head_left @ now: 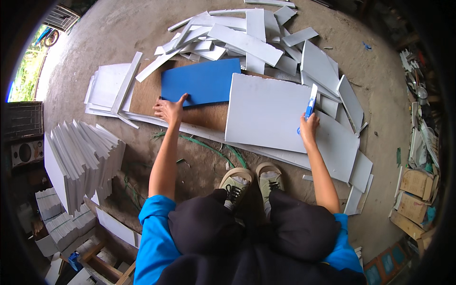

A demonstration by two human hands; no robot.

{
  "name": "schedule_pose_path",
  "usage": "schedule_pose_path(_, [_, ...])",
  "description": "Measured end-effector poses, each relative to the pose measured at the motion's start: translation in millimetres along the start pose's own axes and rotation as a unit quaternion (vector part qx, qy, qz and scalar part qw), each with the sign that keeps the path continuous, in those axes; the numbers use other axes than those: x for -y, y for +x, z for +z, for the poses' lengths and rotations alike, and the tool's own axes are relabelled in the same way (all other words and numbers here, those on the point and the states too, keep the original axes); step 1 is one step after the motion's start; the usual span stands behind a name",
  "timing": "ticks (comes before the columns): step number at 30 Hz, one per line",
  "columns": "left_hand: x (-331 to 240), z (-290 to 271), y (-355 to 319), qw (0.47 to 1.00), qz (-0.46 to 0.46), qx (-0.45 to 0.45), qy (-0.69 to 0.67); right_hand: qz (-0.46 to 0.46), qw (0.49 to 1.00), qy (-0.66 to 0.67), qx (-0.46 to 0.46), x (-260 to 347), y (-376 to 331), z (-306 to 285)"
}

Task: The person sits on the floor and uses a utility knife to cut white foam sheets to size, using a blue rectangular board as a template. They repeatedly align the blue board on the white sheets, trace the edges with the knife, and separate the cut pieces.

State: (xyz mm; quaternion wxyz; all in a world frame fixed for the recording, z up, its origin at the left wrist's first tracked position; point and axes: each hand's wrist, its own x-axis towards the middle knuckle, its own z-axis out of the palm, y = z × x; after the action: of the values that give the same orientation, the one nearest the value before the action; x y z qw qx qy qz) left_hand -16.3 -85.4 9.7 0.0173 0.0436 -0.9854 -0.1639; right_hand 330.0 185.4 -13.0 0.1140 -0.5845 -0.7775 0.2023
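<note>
My left hand [168,110] rests with fingers spread at the lower left corner of a blue rectangular board [202,81]. Its thumb touches the blue board, and the other fingers lie over the brown wooden board [145,95] underneath. A blue-handled box cutter [311,103] is gripped in my right hand [309,127], pointing away from me above a white foam-like panel [270,109]. That panel lies flat to the right, its left edge meeting the blue board. Another white panel [332,147] extends from beneath it toward the right.
Beyond the work boards lies a heap of white strips [247,40]. Thin white panels [80,152] stand stacked at the left, above cut bundles [66,221]. Green strapping [209,148] lies near my shoes [235,185]. Cardboard boxes [413,185] line the right side.
</note>
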Motion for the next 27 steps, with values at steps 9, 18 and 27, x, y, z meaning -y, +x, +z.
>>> schedule_pose_path(9, [-1,-65,85,0.946,0.118,0.006,-0.3,0.097,0.967,0.224,0.07,29,-1,-15])
schedule_pose_path(18, [-55,-124,52,0.854,0.182,0.002,-0.488,0.093,0.99,0.1,-0.04,-67,11,-26])
schedule_pose_path(27, [-50,-18,-130,0.82,0.103,0.244,-0.508,-0.018,0.986,0.143,-0.08,-47,-14,-58])
